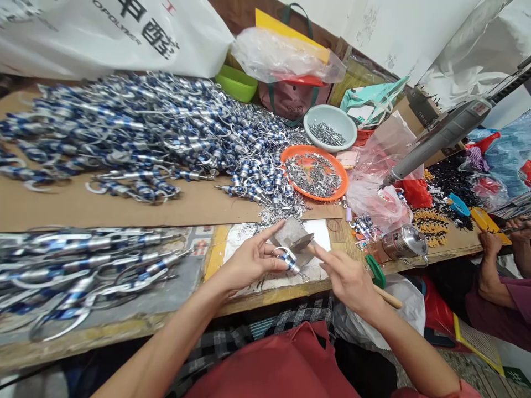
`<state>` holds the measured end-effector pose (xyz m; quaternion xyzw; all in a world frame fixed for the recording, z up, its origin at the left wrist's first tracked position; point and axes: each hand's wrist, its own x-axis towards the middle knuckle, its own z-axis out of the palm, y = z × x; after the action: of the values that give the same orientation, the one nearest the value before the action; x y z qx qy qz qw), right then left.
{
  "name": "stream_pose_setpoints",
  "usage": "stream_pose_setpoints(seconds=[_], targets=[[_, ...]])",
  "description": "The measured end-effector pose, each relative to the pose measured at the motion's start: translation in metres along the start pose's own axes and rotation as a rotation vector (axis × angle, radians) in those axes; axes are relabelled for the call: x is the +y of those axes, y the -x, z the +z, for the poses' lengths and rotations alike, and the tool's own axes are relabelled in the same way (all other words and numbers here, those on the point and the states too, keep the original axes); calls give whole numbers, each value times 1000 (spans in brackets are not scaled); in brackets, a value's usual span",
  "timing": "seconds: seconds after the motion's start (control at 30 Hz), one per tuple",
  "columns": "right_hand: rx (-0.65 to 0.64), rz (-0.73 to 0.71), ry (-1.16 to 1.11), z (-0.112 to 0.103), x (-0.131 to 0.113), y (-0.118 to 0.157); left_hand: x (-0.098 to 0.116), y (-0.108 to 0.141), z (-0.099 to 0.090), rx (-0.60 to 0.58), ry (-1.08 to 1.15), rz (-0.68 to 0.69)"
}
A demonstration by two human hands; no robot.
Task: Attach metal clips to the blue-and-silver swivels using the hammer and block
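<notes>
My left hand (257,257) pinches a small blue and silver metal piece (291,261) with a pale curved part, over the table's front edge. My right hand (348,276) is wrapped round the wooden handle of a hammer (302,242), whose dark head is just above that piece. Behind the hammer head sits a grey metal block (288,232) on white paper (321,231). Small flat metal parts (286,207) lie loose behind the block. An orange plate (345,182) of similar small parts stands farther back.
A large pile of blue and silver pieces (166,127) covers the left. At back stands a pale bowl (352,124) of metal pins. A grey power screwdriver (440,138) hangs at right, above a lidded glass jar (402,243). Another person's hands (492,243) are at far right.
</notes>
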<state>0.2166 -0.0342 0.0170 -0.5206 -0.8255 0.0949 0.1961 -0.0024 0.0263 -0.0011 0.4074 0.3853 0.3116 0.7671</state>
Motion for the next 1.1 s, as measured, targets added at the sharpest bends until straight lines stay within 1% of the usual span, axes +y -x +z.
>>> stream_pose_setpoints(seconds=[0.1, 0.13, 0.2, 0.27, 0.3, 0.37, 0.4, 0.43, 0.53, 0.6, 0.63, 0.73, 0.77, 0.83, 0.9, 0.93, 0.97, 1.03, 1.1], targets=[[98, 184, -61, 5, 35, 1, -3, 0, -1, 10, -4, 15], [87, 240, -45, 5, 48, 2, -4, 1, -1, 29, -23, 21], [11, 348, 46, 4, 67, 2, -5, 2, -1, 79, -84, 38], [-28, 397, 168, 4, 75, -5, -6, 4, 0, 121, -162, 65], [-21, 381, 221, 5, 75, -13, -6, 5, 1, 130, -196, 85], [-7, 273, 277, 11, 71, -37, -7, 6, 2, 143, -267, 150], [-27, 198, 285, 16, 68, -52, -8, 6, 3, 152, -312, 200], [-54, 154, 278, 22, 65, -68, -9, 7, 4, 165, -358, 257], [-94, 95, 254, 40, 59, -111, -11, 10, 6, 225, -467, 413], [-97, 88, 242, 47, 57, -127, -13, 13, 6, 258, -497, 487], [-93, 91, 234, 47, 57, -131, -13, 16, 6, 274, -506, 529], [-51, 107, 205, 41, 52, -124, -13, 24, 5, 305, -536, 681], [-13, 123, 148, 36, 48, -117, -13, 26, 5, 305, -544, 727], [100, 169, -93, 26, 34, -99, -13, 29, 6, 295, -549, 788], [197, 181, -416, 18, 15, -79, -14, 29, 8, 291, -546, 771], [207, 152, -533, 15, 4, -70, -15, 29, 10, 300, -538, 740], [196, 104, -604, 12, -6, -62, -17, 29, 11, 315, -523, 701], [144, 4, -676, 11, -22, -50, -19, 28, 13, 343, -492, 632], [101, -48, -702, 12, -30, -44, -19, 29, 14, 359, -485, 608]])
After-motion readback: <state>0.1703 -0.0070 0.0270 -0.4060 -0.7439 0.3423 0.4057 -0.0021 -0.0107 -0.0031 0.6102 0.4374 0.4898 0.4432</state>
